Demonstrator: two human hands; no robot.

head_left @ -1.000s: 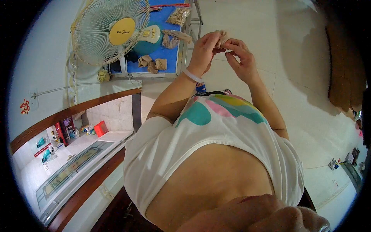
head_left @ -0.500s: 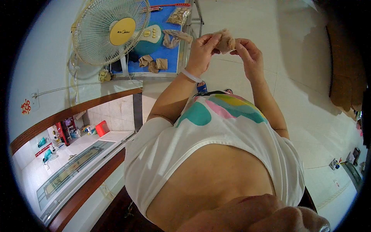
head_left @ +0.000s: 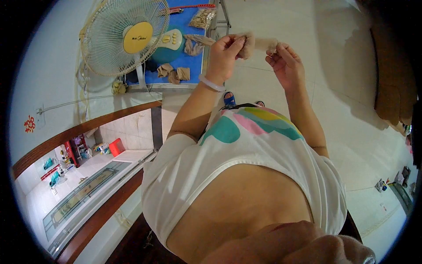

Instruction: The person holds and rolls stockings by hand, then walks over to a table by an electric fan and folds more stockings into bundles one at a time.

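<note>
A thin beige stocking-like fabric (head_left: 263,44) is stretched between my two hands, bunched thicker near the left one. My left hand (head_left: 224,55), with a pale bangle at the wrist, pinches the bunched end. At the other end my right hand (head_left: 287,61) grips the fabric between thumb and fingers. To the left, on the blue table surface (head_left: 151,78), lie several small folded beige pieces (head_left: 183,73). A longer loose beige piece (head_left: 193,45) is spread close to the table's right edge, just left of my left hand.
A fan (head_left: 137,38) with a teal base stands on the table. Beyond it are a plastic bag of small tan items (head_left: 202,18) and a red stick (head_left: 195,6). A brown piece of furniture (head_left: 394,79) is at the right. Blue sandals (head_left: 229,98) show on the floor below.
My hands have moved apart, the right one rightward. The fabric, a small bunch between my fingers before, is now drawn out into a strip.
</note>
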